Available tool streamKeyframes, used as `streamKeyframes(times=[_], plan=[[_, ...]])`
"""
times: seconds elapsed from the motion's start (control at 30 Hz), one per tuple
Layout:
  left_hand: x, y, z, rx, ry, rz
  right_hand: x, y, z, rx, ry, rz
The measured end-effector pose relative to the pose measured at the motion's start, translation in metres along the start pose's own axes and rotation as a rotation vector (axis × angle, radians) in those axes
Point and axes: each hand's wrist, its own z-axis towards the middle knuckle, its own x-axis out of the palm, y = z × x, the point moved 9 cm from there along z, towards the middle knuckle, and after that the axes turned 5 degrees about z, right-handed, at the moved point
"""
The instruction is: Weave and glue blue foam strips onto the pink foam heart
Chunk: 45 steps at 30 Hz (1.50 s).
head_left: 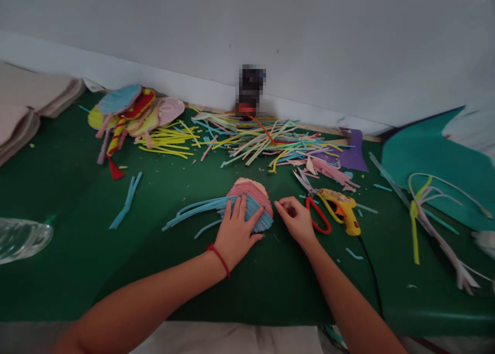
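A rounded piece covered in pink and blue pipe cleaners (253,190) lies flat on the green table. My left hand (237,230) rests on its blue part with the fingers spread. Long blue pipe cleaner ends (189,211) stick out to the left of the piece. Just off its right edge is my right hand (294,217), thumb and forefinger pinched together; whatever may be between them is too small to make out. Close beside that hand lie red-handled scissors (317,215), blades pointing away, and a yellow glue gun (344,207).
Loose coloured pipe cleaners (259,140) are heaped along the wall. Finished-looking fan shapes (131,109) are stacked at the back left. A clear bottle (23,239) lies at the left edge, and teal sheet material (429,163) at the right. The glue gun's black cord (373,271) runs off the front edge.
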Motion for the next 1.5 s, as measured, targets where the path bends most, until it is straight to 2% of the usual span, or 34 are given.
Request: streamKeyframes(times=[0.33,0.6,0.83,1.07,1.33,1.5], plan=[[0.005,0.005,-0.001,-0.04,0.061,-0.028,0.026,-0.004,0.01,0.073,0.3,0.072],[0.007,0.004,0.001,-0.042,0.072,-0.011,0.033,-0.006,0.012,0.105,0.422,0.009],[0.005,0.003,0.0,-0.008,0.061,0.003,0.033,-0.002,0.011,0.131,0.437,0.014],[0.005,0.004,-0.001,0.002,0.023,0.02,0.035,0.001,0.015,0.226,0.497,0.073],[0.007,0.004,0.0,0.008,-0.022,0.037,0.032,-0.01,0.019,0.246,0.413,0.158],[0.005,0.002,0.0,0.02,-0.016,0.043,0.031,-0.007,0.018,0.207,0.371,0.165]])
